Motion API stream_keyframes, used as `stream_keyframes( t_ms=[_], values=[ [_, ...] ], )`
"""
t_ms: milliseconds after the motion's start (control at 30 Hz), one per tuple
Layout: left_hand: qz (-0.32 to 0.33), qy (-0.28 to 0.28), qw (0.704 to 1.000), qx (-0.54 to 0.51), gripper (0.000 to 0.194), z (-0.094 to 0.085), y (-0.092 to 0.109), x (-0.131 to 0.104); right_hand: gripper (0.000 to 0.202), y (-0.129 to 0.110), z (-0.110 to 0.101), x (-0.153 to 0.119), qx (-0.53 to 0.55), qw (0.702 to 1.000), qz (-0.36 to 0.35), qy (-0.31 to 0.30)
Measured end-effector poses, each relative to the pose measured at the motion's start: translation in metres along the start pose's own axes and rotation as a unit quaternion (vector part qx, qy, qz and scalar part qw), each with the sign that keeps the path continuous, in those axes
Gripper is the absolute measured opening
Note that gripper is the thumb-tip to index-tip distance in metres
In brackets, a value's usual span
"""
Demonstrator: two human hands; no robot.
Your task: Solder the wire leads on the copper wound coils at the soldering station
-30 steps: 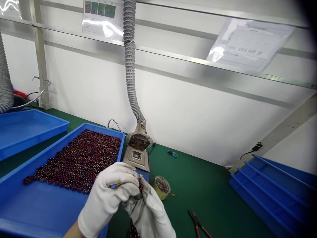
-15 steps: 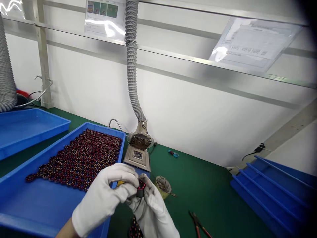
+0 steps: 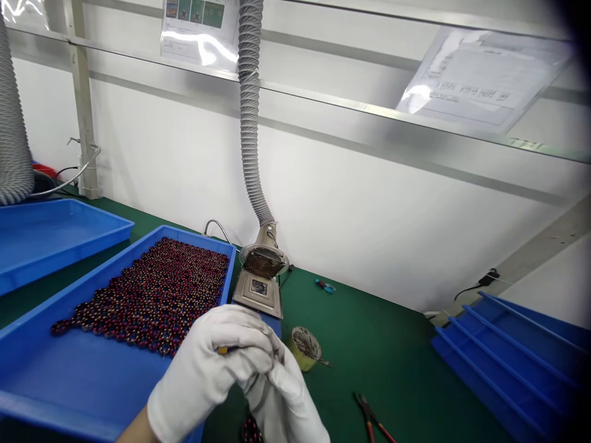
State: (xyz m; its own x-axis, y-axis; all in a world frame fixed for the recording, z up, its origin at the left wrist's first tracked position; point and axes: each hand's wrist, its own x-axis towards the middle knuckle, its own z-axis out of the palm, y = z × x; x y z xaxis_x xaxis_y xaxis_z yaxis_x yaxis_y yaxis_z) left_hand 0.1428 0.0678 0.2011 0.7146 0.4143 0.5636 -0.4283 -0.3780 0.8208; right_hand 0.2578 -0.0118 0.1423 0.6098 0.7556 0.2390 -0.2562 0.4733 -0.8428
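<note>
My left hand (image 3: 217, 363), in a white glove, is closed with its fingertips pressed against those of my right hand (image 3: 293, 391). The right glove is white too, with grey smudges at the fingertips. Between them they pinch a small dark ring with pink spots, which their fingers now hide. A bit of something yellow (image 3: 223, 350) shows through a gap by the left fingers. Below the hands, at the lower edge, lie dark pink-dotted pieces (image 3: 250, 429), partly covered. Many similar dark rings (image 3: 157, 289) with red and gold spots fill much of the blue tray (image 3: 78, 378) on the left.
Behind my hands stands a metal heating unit (image 3: 258, 294) under an extraction hose (image 3: 250, 123). To the right are a yellowish cup (image 3: 305, 349) with a stick, red-handled pliers (image 3: 369, 418) and stacked blue trays (image 3: 503, 363). Small blue-handled cutters (image 3: 325, 286) lie farther back.
My left fingers have moved right and over the ring, which showed between the fingertips before and is now covered. The view has shifted slightly.
</note>
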Motion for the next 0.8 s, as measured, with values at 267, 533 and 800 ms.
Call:
stream_keyframes(
  t_ms=[267, 533, 800],
  values=[
    [-0.082, 0.190, 0.976, -0.070, 0.012, -0.010, -0.003, -0.002, 0.022, -0.008, 0.018, -0.014, -0.187, 0.936, -0.283, 0.094],
    [-0.151, 0.130, 0.951, -0.237, 0.014, 0.021, -0.013, 0.003, 0.026, 0.004, 0.032, -0.019, -0.406, 0.730, -0.522, 0.175],
    [-0.202, 0.104, 0.938, -0.261, 0.031, 0.012, -0.007, 0.006, 0.019, -0.006, 0.034, -0.017, -0.360, 0.739, -0.517, 0.239]
  ],
)
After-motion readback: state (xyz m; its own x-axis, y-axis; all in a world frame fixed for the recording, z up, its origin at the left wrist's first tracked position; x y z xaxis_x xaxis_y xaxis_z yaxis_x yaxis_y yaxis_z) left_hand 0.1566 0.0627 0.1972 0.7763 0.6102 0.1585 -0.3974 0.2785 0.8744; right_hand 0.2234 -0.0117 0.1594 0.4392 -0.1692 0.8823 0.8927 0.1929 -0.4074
